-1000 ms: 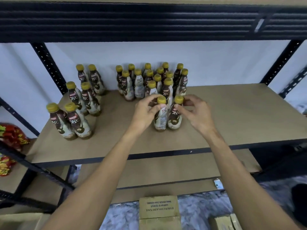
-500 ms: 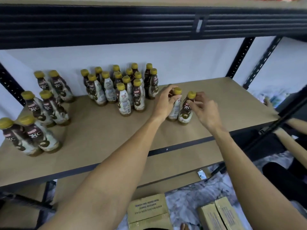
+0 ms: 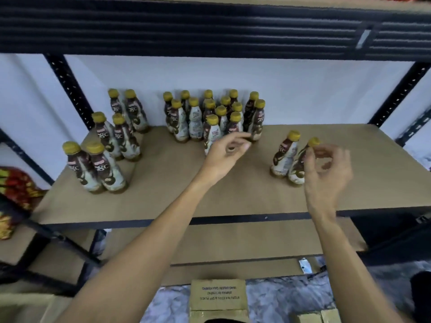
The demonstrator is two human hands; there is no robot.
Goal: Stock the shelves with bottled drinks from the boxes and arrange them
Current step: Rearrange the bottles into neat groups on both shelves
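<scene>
Toward the shelf's (image 3: 163, 194) right edge, two "78°C" bottles (image 3: 283, 157) stand upright; left hand (image 3: 224, 155) loose, empty; right hand's (image 3: 326, 173) grip at one cap (image 3: 313, 142) unclear.

Bare left hand (image 3: 224, 155), bare right hand (image 3: 326, 176), slim fingers, two bare forearms (image 3: 163, 231)

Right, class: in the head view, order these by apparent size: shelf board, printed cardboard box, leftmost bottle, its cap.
1. shelf board
2. cardboard box, though nearer the camera and cut off below
3. leftmost bottle
4. cap
</scene>
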